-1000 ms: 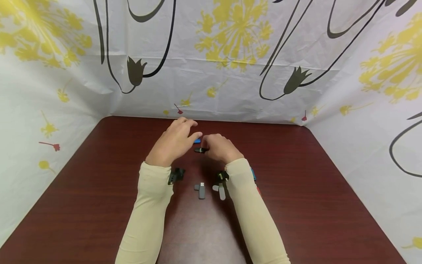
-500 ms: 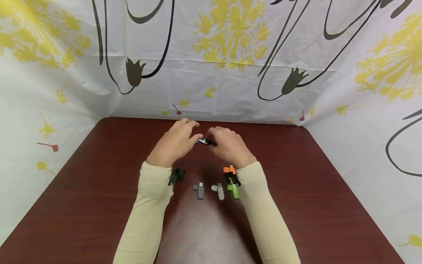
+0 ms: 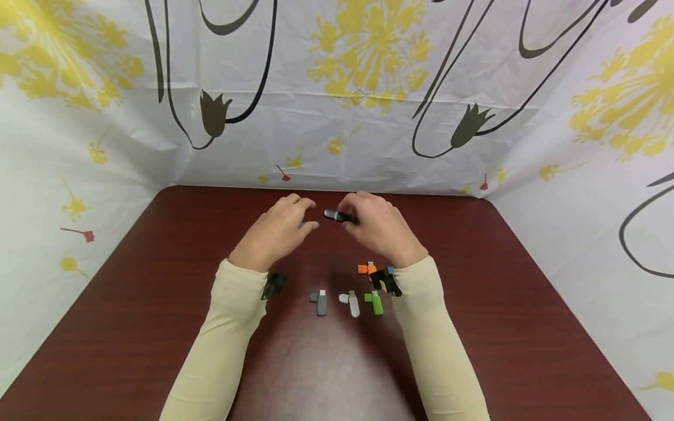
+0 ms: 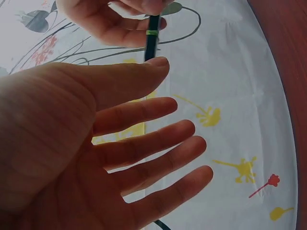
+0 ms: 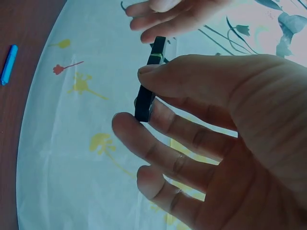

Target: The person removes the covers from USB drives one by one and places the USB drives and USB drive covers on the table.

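Observation:
My right hand (image 3: 380,227) pinches a slim black USB flash drive (image 3: 332,214) between thumb and fingers, held above the back of the table. A thin green band (image 5: 156,55) rings the drive in the right wrist view. My left hand (image 3: 277,231) faces it from the left, its fingers extended and spread in the left wrist view, with nothing in its grasp. There the drive (image 4: 151,42) passes behind the left thumb's tip. In the head view a gap separates the drive from the left fingertips. A blue stick (image 5: 8,65) lies on the table, mostly hidden by the left hand in the head view.
Nearer on the dark red table (image 3: 131,292) lie uncapped flash drives, each beside its cap: grey (image 3: 322,304), white (image 3: 354,305), green (image 3: 377,304) and orange (image 3: 372,268). A blue bit (image 3: 390,270) shows by the right wrist. Patterned cloth (image 3: 316,152) hangs around the table.
The right hand has moved up and to the right with the black flash drive, away from the left hand. The left hand has shifted slightly. The orange and green drives have come into view.

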The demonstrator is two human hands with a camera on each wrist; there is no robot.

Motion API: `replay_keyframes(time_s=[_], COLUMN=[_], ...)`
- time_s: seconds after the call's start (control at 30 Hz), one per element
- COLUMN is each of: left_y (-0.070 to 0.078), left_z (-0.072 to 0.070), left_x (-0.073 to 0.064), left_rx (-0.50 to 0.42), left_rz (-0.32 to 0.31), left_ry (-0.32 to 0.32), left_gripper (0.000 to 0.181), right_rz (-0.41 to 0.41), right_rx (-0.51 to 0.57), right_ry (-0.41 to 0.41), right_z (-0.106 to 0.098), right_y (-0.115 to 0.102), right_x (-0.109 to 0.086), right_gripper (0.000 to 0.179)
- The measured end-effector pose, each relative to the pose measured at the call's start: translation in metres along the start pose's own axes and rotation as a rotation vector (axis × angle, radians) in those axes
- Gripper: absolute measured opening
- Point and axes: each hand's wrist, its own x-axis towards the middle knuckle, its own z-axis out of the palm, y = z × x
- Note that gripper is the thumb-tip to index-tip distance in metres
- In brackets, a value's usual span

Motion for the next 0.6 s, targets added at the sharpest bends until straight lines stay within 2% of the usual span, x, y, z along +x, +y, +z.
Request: replay_keyframes(time_s=[0.27,0.6], left_y=[0.003,0.010], left_z=[0.003,0.003], left_x=[0.001,0.002], left_rx=[-0.020,-0.038], left_rz=[0.075,0.154], left_ry=[0.066,0.143], left_gripper=[0.046,0.032], right_rz=[-0.058,-0.072], right_rx=[0.069,0.058], right_ry=[0.013,0.022], right_z=[-0.004,-0.009], right_y=[-0.002,-0.006], right_x=[-0.002,-0.005], right_gripper=[0.021,0.020])
